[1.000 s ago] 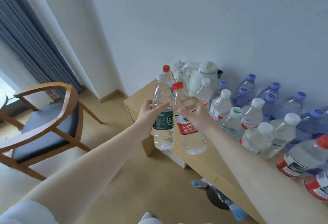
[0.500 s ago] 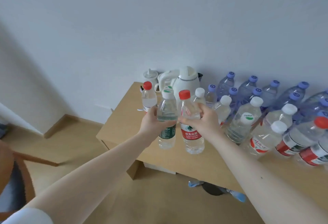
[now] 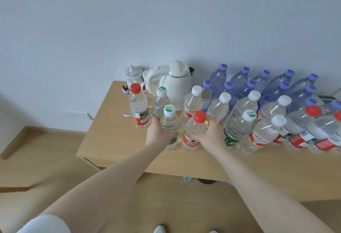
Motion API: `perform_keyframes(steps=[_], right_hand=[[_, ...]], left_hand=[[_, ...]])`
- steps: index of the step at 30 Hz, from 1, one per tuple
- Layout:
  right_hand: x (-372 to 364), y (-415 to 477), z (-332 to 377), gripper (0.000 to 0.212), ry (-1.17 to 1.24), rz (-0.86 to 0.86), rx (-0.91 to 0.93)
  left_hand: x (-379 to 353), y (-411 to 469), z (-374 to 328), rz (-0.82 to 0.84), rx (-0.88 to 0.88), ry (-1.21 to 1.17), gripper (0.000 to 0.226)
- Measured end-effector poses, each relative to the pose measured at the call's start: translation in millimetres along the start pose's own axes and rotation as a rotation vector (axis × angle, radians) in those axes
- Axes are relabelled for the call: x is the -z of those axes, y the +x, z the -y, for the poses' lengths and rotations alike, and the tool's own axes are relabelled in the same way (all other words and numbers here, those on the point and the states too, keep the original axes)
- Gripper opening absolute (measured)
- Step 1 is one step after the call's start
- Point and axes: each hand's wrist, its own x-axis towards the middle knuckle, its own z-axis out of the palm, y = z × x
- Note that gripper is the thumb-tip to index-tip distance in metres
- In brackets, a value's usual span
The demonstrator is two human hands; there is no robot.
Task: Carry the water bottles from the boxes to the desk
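Observation:
My left hand (image 3: 158, 133) grips a clear water bottle with a white-and-green cap and green label (image 3: 168, 122), upright with its base on or just above the wooden desk (image 3: 114, 140). My right hand (image 3: 212, 135) grips a red-capped bottle with a red label (image 3: 194, 133) right beside it, near the desk's front. Several more bottles stand on the desk: a red-capped one (image 3: 138, 106) to the left, white-capped ones (image 3: 217, 106) behind my hands, purple-capped ones (image 3: 243, 83) along the wall.
A white electric kettle (image 3: 175, 85) and a small white jar (image 3: 133, 74) stand at the desk's back left, with a plug (image 3: 125, 89) beside them. The white wall runs behind. Wooden floor lies below, with my shoes at the bottom edge.
I have stepped closer to the desk. Both hands have brought their bottles forward and down from over the floor to the desk top beside the standing bottles. The chair has left the view.

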Motion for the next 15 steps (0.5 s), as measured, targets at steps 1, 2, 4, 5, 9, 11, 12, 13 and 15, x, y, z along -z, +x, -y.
perform_keyframes(steps=[1, 2, 4, 5, 9, 11, 12, 13, 15], right_hand=[[-1.0, 0.9, -1.4, 0.059, -0.01, -0.006, -0.003], [-2.7, 1.8, -3.1, 0.06, -0.016, -0.011, -0.009], [-7.8, 2.9, -6.8, 0.06, -0.019, -0.024, -0.007], [-10.8, 2.4, -8.1, 0.06, -0.024, -0.032, 0.003], [-18.1, -4.0, -13.4, 0.067, -0.071, -0.053, 0.025], [-19.1, -6.7, -16.2, 0.066, -0.074, -0.078, 0.035], [-20.3, -7.8, -17.2, 0.065, -0.071, -0.09, 0.043], [-22.0, -8.5, -18.3, 0.065, -0.067, -0.102, 0.045], [-25.5, -9.2, -19.4, 0.067, -0.051, -0.118, 0.043]], left_hand=[[-2.1, 1.7, 0.4, 0.01, -0.016, 0.023, 0.052], [-3.6, 3.6, 1.2, 0.022, -0.041, 0.056, 0.053], [-4.3, 6.3, 2.7, 0.042, -0.087, 0.116, 0.058], [-3.9, 7.0, 3.5, 0.046, -0.101, 0.139, 0.059], [-2.6, 8.5, 6.6, 0.054, -0.122, 0.205, 0.059], [-2.6, 9.3, 6.9, 0.055, -0.126, 0.219, 0.059], [-2.7, 9.9, 8.4, 0.054, -0.121, 0.215, 0.06], [-2.7, 9.8, 9.6, 0.051, -0.116, 0.201, 0.061], [-3.2, 9.9, 12.6, 0.044, -0.11, 0.149, 0.064]])
